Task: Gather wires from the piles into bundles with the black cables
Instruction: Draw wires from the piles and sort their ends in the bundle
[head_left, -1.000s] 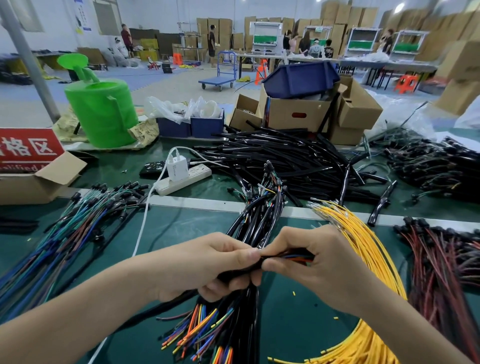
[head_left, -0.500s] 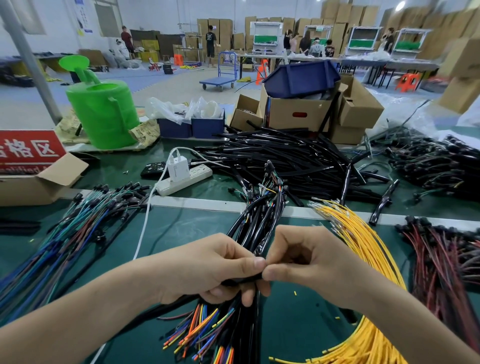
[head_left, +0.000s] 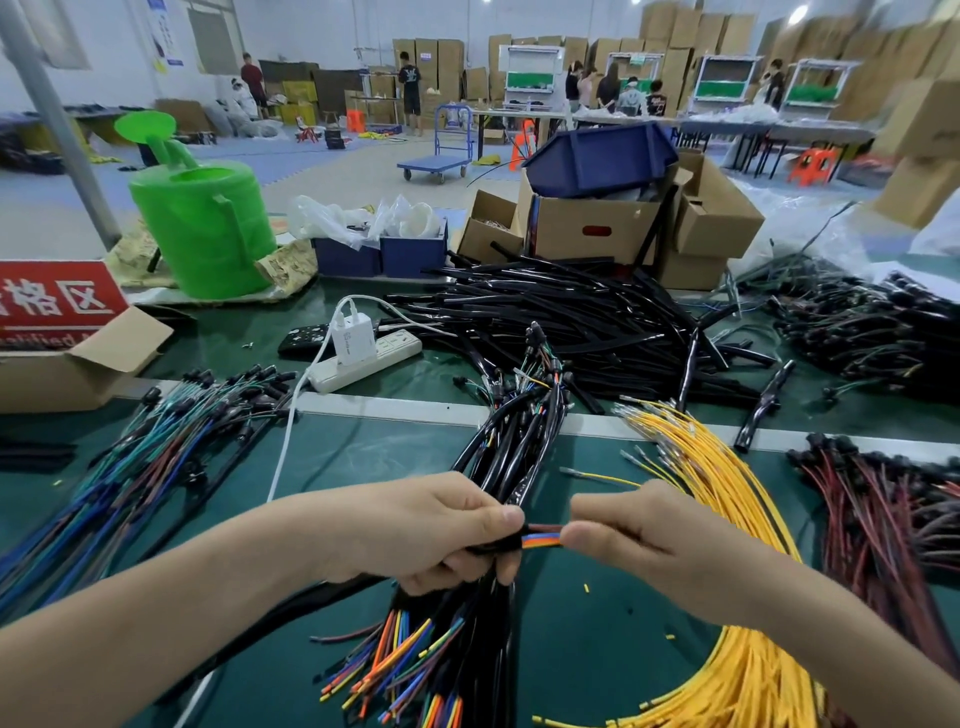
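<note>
Your hands have come apart. Half a second back your thumbs met tip to tip over the work, and now there is a gap between them with a short run of coloured wires (head_left: 543, 538), blue, orange and red, bared across it. Your left hand (head_left: 431, 535) grips the end of a black cable (head_left: 496, 544), thumb on top and fingers curled beneath, and the wires seem to run straight out of that end. Your right hand (head_left: 660, 540) pinches the same wires between thumb and forefinger; you cannot tell from here whether the folded fingers behind hold anything more. You hold the piece just above the heap of made-up bundles (head_left: 514, 447), whose loose coloured ends fan out toward you on the green table (head_left: 363, 457). The exposed stretch suggests the wires are not yet fully seated in the black cable. Your right hand has likely slid back for a fresh hold so it can feed another length in, so this bundle looks unfinished. The yellow wires (head_left: 727, 519) lie just beside your right hand, and the loose pile of black cables (head_left: 571, 322) lies well beyond on the far half of the table. Neither hand touches either pile.
</note>
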